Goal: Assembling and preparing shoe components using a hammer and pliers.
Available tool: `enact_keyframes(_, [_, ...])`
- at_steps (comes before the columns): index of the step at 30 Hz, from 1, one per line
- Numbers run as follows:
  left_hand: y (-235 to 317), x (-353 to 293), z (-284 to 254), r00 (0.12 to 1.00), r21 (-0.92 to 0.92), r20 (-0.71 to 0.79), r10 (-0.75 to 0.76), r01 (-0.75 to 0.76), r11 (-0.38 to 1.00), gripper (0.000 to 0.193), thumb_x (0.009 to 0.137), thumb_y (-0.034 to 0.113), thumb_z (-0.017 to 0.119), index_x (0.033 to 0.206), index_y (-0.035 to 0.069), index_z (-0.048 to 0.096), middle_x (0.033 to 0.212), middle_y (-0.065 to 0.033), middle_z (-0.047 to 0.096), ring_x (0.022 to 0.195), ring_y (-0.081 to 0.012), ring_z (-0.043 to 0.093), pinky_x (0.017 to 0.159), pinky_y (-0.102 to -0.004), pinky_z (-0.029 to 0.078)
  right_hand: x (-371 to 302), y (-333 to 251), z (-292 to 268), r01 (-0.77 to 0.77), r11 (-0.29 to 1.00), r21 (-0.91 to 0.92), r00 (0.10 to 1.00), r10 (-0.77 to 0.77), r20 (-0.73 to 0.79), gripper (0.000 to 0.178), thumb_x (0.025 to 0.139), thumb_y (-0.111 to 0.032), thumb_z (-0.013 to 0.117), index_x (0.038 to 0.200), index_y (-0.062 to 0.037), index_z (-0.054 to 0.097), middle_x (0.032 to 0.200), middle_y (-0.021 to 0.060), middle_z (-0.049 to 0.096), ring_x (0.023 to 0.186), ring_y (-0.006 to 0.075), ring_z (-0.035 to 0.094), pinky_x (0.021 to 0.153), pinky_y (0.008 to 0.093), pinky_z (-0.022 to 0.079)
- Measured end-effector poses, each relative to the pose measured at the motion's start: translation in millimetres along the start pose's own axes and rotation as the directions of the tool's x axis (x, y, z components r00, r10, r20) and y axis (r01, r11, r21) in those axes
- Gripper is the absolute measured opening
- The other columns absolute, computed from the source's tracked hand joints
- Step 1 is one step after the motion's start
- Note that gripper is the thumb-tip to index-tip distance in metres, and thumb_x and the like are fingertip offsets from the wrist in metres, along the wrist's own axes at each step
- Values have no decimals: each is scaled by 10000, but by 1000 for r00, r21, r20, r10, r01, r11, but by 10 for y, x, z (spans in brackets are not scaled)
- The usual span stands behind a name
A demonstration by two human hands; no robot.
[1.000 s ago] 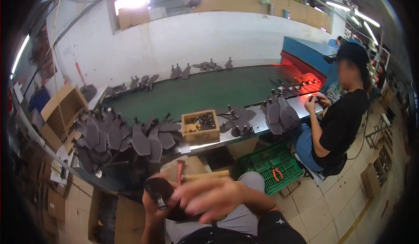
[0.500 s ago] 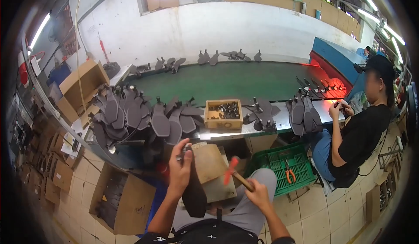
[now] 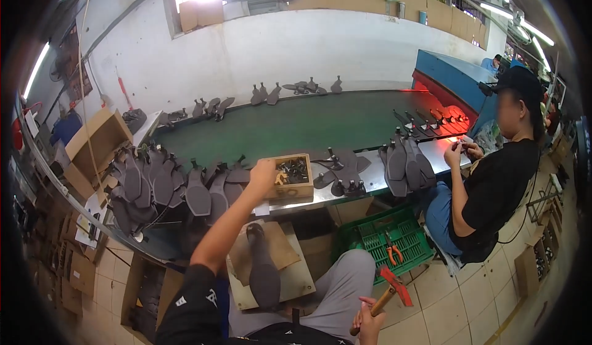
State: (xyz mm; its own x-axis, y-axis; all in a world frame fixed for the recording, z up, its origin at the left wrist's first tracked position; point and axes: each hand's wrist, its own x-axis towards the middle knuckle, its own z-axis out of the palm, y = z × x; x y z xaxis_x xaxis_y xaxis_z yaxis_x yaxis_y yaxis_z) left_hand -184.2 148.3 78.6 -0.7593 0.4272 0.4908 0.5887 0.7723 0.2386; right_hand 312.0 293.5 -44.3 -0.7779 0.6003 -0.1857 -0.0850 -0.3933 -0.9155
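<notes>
My left hand (image 3: pixel 264 173) reaches forward to the left side of a small wooden box (image 3: pixel 293 191) with small dark parts in it. Its fingertips cannot be made out. In my right hand (image 3: pixel 368 321), low at the front right, is the wooden handle of a hammer (image 3: pixel 394 285) with a red head. A dark grey shoe sole (image 3: pixel 264 277) lies lengthwise on a pale board (image 3: pixel 303 282) over my lap, partly on a tan sheet (image 3: pixel 280 246). Neither hand touches this sole.
Piles of grey soles with heels (image 3: pixel 161 178) line the bench edge. Behind runs a green conveyor belt (image 3: pixel 277 123) into a blue machine (image 3: pixel 453 77) glowing red. A co-worker (image 3: pixel 490 172) sits at right. A green crate (image 3: pixel 364 237) holds orange-handled pliers (image 3: pixel 393 251).
My left hand has let go of the sole, now lying on the board, and moved forward to the wooden box. My right hand has drawn back with the hammer. The view has shifted.
</notes>
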Motion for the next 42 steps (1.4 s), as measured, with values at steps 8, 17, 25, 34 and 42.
enact_keyframes(8, [-270,262,290,929,330,369,-35,-96,939,211,772,182,736,922,33,739,994,-188,707,950,-341,691,775,-424,575,292,-598,148,228,952,-203,943,-268,-199,281,962,-113,579,1201,30,545,592,-20,441,417,46,401,385,216,324])
enact_keyframes(17, [929,-667,-1141,933,-466,-277,229,-339,817,130,764,42,768,876,18,706,789,-105,629,744,-247,626,652,-337,513,571,-1390,728,289,957,0,932,-281,231,199,943,-52,605,1127,14,642,906,154,723,448,26,434,392,192,325])
enact_keyframes(25, [1476,-1511,-2207,726,-361,-532,435,-659,660,285,668,-56,813,920,17,705,843,-64,658,654,-192,581,548,-280,454,660,-1871,1903,324,932,165,762,-360,538,243,928,-82,660,1139,33,621,996,128,728,480,13,454,422,172,343])
enact_keyframes(34, [1387,-1817,-2375,840,-625,-506,196,-514,588,192,727,-66,791,879,7,699,779,-82,632,660,-167,588,592,-286,456,376,-1778,2288,278,936,215,729,-351,588,220,968,-98,612,1126,54,595,985,163,710,469,31,462,414,194,378])
enact_keyframes(42, [1291,-1911,-2367,884,-751,-464,53,-425,505,141,735,-81,754,828,-14,671,751,-77,621,635,-131,540,563,-240,397,261,-1742,2403,241,902,358,698,-417,583,227,937,-50,632,1131,57,582,1000,165,680,459,65,477,398,225,390])
